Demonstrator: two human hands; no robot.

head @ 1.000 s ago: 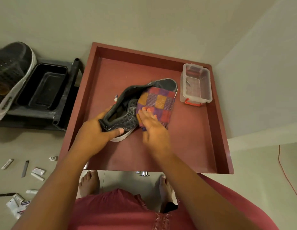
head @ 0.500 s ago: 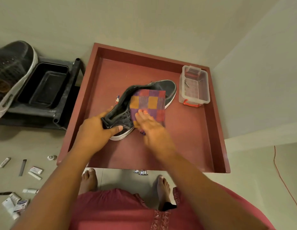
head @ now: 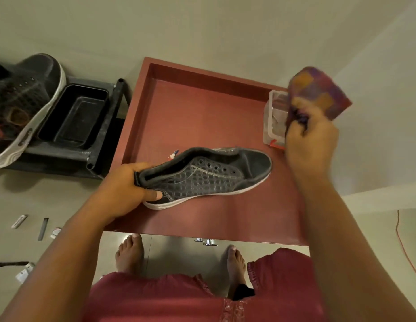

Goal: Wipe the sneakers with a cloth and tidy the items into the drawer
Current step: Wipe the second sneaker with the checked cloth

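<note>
Over the open drawer (head: 156, 117), a grey sneaker (head: 209, 177) is gripped at its heel by the left hand (head: 123, 189), toe pointing right. Up beside the right rim, clear of the shoe, the checked cloth (head: 318, 91) is clenched in the right hand (head: 311, 140), over a clear plastic box (head: 273, 117); bare drawer floor is left behind the sneaker.

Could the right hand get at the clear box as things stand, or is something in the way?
Probably yes. The right hand hovers right over the clear box in the drawer, nothing between them. But it is gripping the cloth, so it would have to drop that first.
</note>
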